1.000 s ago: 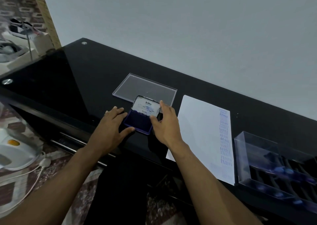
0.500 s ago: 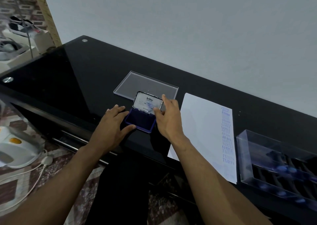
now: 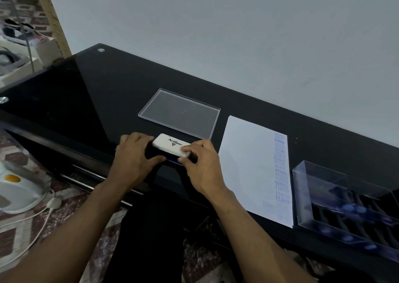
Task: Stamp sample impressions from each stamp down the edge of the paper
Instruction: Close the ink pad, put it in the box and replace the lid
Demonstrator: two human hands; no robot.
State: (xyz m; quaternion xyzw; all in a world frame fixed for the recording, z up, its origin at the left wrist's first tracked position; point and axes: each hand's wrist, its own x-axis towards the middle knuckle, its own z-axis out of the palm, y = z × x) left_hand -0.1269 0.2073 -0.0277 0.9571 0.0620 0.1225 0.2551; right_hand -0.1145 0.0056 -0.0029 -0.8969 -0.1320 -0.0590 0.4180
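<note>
**Ink pad held at the table's front edge**

The ink pad [image 3: 171,147], its white lid down, is gripped by the left hand [image 3: 133,160] and pinched by the right hand [image 3: 204,166]. The stamped paper [image 3: 248,166] lies beside it, toward the table's [image 3: 97,92] right end.

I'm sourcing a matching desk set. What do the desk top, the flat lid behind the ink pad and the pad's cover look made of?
Desk top: probably glossy black glass; it mirrors the wall, with round metal studs near the corners.
Flat lid: clear hard plastic, likely acrylic; the desk shows through, and the rims catch light.
Ink pad cover: white with black print, smooth; plastic or painted metal, which I cannot tell.
</note>
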